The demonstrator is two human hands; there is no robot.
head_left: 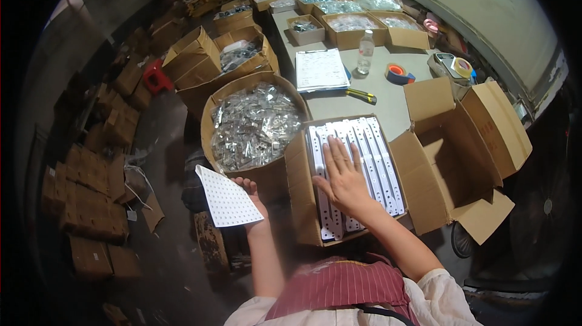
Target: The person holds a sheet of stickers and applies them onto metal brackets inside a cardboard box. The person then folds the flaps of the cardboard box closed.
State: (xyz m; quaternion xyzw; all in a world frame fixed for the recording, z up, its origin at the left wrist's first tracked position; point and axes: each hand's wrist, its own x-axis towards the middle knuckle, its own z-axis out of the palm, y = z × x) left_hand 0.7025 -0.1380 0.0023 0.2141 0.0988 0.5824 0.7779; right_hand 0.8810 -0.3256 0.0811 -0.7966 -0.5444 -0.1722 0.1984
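Note:
My left hand (257, 202) grips a white sheet (227, 200) printed with rows of small marks, like a sheet of stickers. It hangs left of the packed carton, with the fingertips curled at its edge. My right hand (343, 176) lies with fingers spread on white metal strips (381, 168), long and punched with holes. These stand side by side in an open cardboard box (303, 186). Part of the strips is hidden under the palm. Beyond the left hand a round-sided carton (209, 126) holds a heap of small clear bags with metal parts (257, 125).
An open carton (464, 156) with raised flaps stands right. On the table (388, 105) are a clipboard with papers (321, 69), a yellow utility knife (361, 96), a bottle (365, 53) and tape rolls (399, 74). Boxes of bagged parts (351, 23) line the far end; stacked cartons (88, 186) stand left.

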